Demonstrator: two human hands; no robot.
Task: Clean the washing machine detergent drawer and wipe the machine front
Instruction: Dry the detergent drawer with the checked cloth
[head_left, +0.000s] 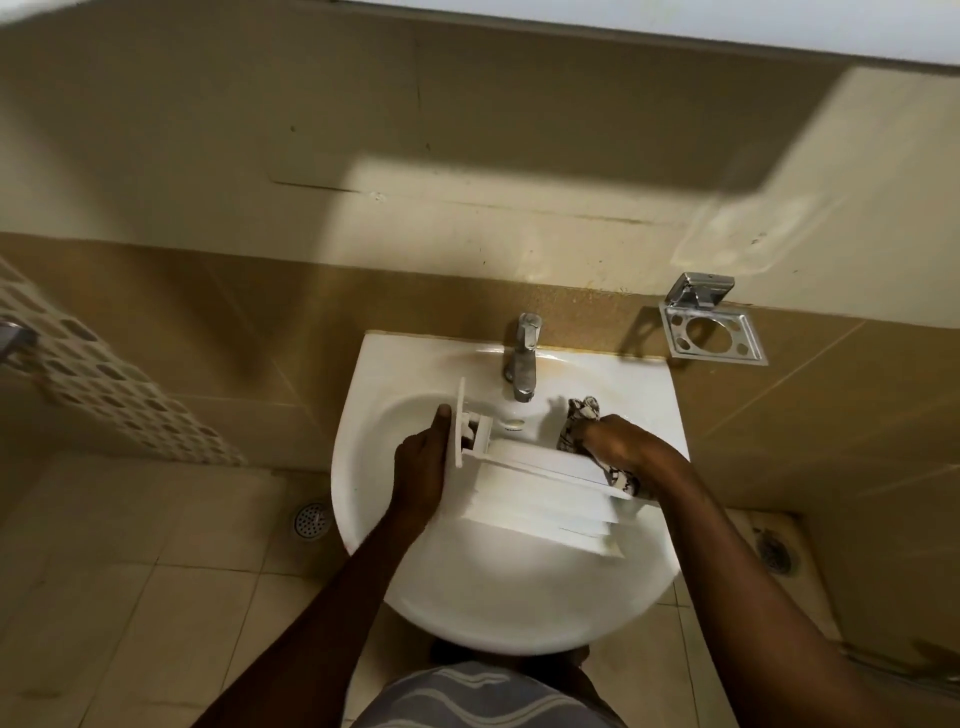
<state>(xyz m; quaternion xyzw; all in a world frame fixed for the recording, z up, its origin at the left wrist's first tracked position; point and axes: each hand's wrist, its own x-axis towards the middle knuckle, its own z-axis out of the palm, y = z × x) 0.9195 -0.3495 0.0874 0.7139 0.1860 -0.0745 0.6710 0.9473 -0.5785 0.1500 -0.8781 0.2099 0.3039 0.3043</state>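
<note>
Left hand (421, 467) holds drawer (540, 493) in sink (493, 613); right hand (623, 441) grips cloth (582, 410).

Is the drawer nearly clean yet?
Partway. Done: the drawer is out of the machine and lying in the sink. In hand: the left hand holds its front end while the right hand presses a cloth to its side. Left: wiping the machine front; no machine is in view here.

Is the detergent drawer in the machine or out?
Out. The detergent drawer lies in the sink, left hand holding its front panel, right hand pressing a cloth on it.
</note>
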